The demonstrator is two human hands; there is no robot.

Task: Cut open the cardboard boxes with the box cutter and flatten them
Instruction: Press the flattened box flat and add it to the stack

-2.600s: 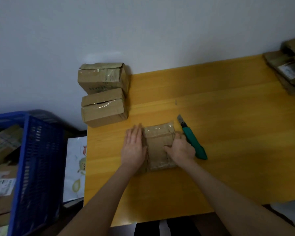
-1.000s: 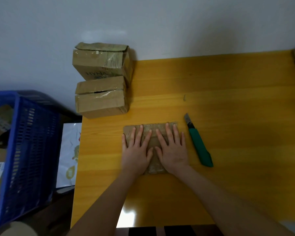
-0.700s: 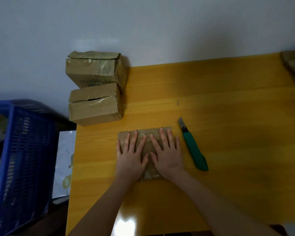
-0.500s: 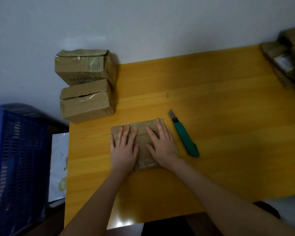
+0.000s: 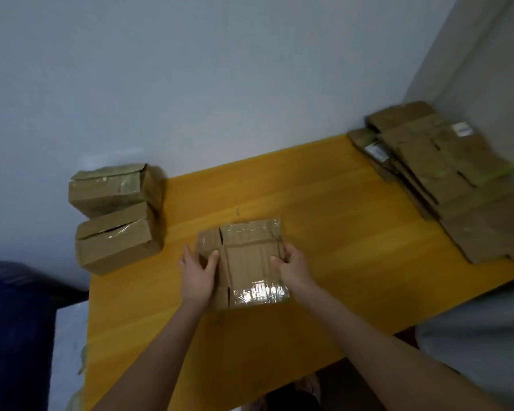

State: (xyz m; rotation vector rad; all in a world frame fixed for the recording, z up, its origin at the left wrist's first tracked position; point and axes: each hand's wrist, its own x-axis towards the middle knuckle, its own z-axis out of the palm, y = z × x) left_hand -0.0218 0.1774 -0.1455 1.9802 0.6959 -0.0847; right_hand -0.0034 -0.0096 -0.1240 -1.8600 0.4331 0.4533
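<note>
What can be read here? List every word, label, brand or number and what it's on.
Nothing reads clearly.
White label on the flattened pile: too blurred.
Second label at the pile's left edge: too blurred.
Upper taped box: any print too blurred to read.
Flattened box being held: no print shows.

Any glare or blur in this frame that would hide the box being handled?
Head view: dim overall; bright glare on the tape strip along the near edge of the flattened box; the flattened cardboard stack at right and blue crate at left are motion-smeared; the box reads clearly.
</note>
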